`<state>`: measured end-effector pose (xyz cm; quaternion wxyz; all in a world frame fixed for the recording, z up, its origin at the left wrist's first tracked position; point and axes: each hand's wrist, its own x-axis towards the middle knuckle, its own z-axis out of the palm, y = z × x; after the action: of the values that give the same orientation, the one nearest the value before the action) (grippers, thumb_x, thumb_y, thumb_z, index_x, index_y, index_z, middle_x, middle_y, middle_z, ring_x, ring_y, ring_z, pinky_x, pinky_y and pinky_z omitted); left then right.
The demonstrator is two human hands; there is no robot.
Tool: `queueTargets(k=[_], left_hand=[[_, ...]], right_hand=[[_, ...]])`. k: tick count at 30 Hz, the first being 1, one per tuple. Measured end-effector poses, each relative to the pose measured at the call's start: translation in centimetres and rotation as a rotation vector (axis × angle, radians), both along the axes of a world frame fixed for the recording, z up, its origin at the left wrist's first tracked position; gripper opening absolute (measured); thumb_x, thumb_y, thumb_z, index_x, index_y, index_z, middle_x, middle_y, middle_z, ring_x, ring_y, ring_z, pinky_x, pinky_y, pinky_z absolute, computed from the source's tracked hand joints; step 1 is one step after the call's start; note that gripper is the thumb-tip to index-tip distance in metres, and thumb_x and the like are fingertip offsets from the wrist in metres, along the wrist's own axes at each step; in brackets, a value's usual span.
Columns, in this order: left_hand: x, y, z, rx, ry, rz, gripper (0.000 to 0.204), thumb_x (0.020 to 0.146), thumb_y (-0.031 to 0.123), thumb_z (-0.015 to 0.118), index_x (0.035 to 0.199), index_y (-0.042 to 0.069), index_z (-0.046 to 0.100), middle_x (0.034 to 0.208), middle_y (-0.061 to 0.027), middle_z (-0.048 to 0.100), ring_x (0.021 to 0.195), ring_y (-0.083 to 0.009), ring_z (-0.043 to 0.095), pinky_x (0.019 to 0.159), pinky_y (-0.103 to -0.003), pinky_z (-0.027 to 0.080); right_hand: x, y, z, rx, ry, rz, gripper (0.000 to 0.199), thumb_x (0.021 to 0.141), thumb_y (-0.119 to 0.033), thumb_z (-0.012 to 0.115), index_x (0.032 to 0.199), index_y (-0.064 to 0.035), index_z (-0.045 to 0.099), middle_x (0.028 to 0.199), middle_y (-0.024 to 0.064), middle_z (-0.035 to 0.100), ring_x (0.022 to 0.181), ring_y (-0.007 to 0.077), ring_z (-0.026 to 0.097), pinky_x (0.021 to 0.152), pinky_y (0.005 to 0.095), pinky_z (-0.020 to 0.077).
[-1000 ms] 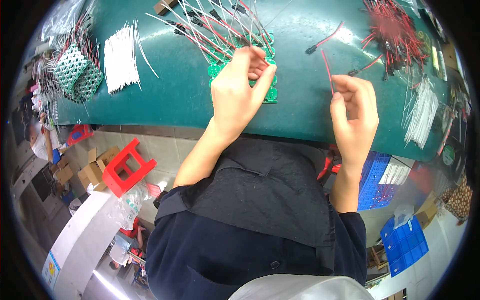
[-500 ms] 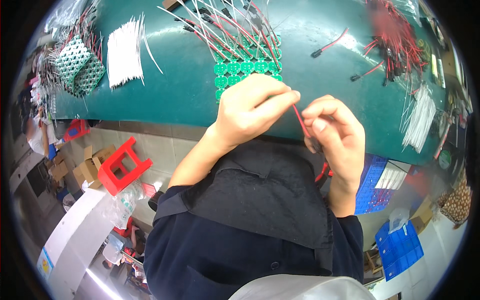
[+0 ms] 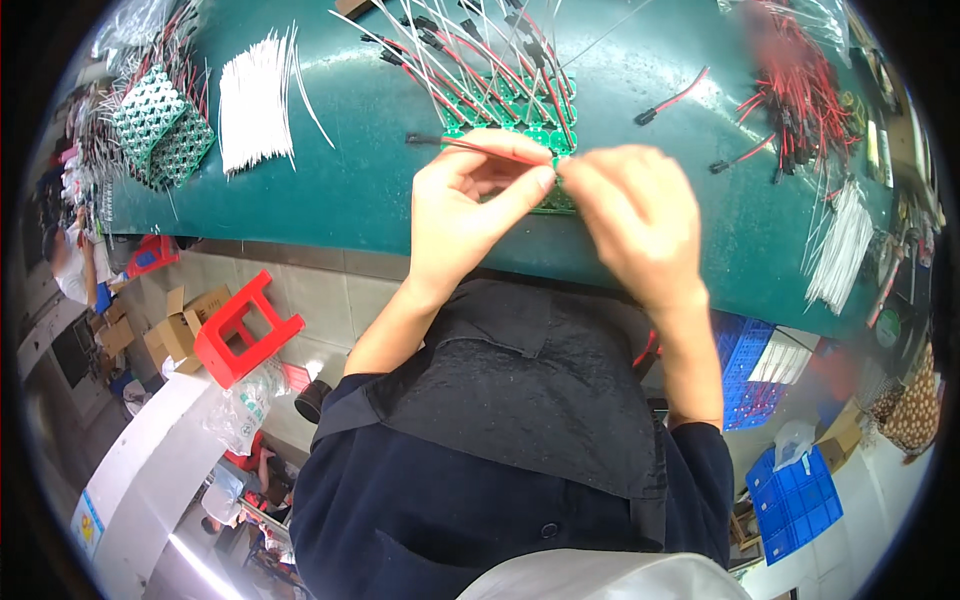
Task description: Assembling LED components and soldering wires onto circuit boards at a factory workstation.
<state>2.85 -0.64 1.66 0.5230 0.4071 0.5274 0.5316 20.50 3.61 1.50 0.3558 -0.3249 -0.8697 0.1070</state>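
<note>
My left hand (image 3: 465, 215) pinches a red and black connector wire (image 3: 480, 149) between thumb and fingertips; its black plug points left, past the knuckles. Close against those fingertips is my right hand (image 3: 640, 220), slightly blurred, with fingers drawn together; whatever they grip at the wire's tip is hidden. Under and beyond both hands lies a panel of green circuit boards (image 3: 548, 137), partly covered by them. Several red and black wires with black plugs, along with thin white cable ties (image 3: 430, 75), rise from its far part.
White cable ties (image 3: 255, 105) lie at left, beside stacked green board panels (image 3: 165, 135). A heap of red wires (image 3: 795, 90) is at right, with loose wires and another tie bundle (image 3: 840, 245) nearby. The table edge (image 3: 350, 258) runs before me; a red stool (image 3: 245, 330) stands left below it.
The wire has swung from my right hand into my left, plug now pointing left. My right hand has moved up and inward to meet my left fingertips over the boards.
</note>
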Motion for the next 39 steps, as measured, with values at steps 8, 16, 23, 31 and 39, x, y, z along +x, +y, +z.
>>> queueTargets(k=[8,16,23,31,39], left_hand=[[0.3,1.1,-2.1,0.232,0.543,0.113,0.01,0.078,-0.003,0.071,0.088,-0.001,0.069,0.087,-0.0076,0.07,0.071,-0.0122,0.068,0.064,-0.024,0.054],[0.2,1.1,-2.5,0.295,0.591,0.121,0.011,0.076,-0.004,0.071,0.086,0.0,0.068,0.082,-0.0074,0.068,0.066,-0.0127,0.066,0.061,-0.024,0.053],[0.6,1.1,-2.5,0.337,0.666,0.131,0.014,0.075,-0.005,0.071,0.087,0.001,0.065,0.081,-0.0077,0.065,0.065,-0.0131,0.066,0.059,-0.024,0.053],[0.8,1.2,-2.8,0.396,0.7,0.121,0.015,0.075,-0.004,0.073,0.085,0.001,0.063,0.079,-0.0067,0.064,0.064,-0.0124,0.064,0.059,-0.024,0.053],[1.1,1.1,-2.1,0.188,0.632,0.154,0.022,0.078,0.006,0.078,0.087,0.004,0.058,0.076,-0.0044,0.06,0.065,-0.0108,0.059,0.06,-0.025,0.05]], right_hand=[[5.8,4.6,-0.4,0.025,-0.519,-0.328,0.029,0.078,-0.002,0.059,0.106,-0.0075,0.061,0.11,0.0042,0.06,0.109,0.0239,0.054,0.092,0.0394,0.0416],[6.1,3.6,-0.5,-0.066,-0.261,-0.382,0.009,0.089,-0.009,0.062,0.098,-0.0063,0.059,0.1,0.0063,0.058,0.1,0.0245,0.055,0.088,0.0392,0.0412],[6.2,1.7,-0.6,-0.326,0.309,-0.501,0.013,0.094,-0.01,0.063,0.1,-0.0001,0.059,0.092,0.0065,0.063,0.078,0.0152,0.06,0.073,0.028,0.0499],[4.7,0.2,0.7,-0.549,0.607,-0.412,0.018,0.095,-0.005,0.06,0.111,0.0037,0.06,0.095,0.0072,0.064,0.083,0.0123,0.062,0.074,0.0247,0.0511],[1.8,-2.3,1.6,-1.065,0.783,-0.226,0.012,0.092,-0.005,0.063,0.102,0.001,0.064,0.084,0.0037,0.065,0.075,0.0094,0.062,0.065,0.0207,0.0484]])
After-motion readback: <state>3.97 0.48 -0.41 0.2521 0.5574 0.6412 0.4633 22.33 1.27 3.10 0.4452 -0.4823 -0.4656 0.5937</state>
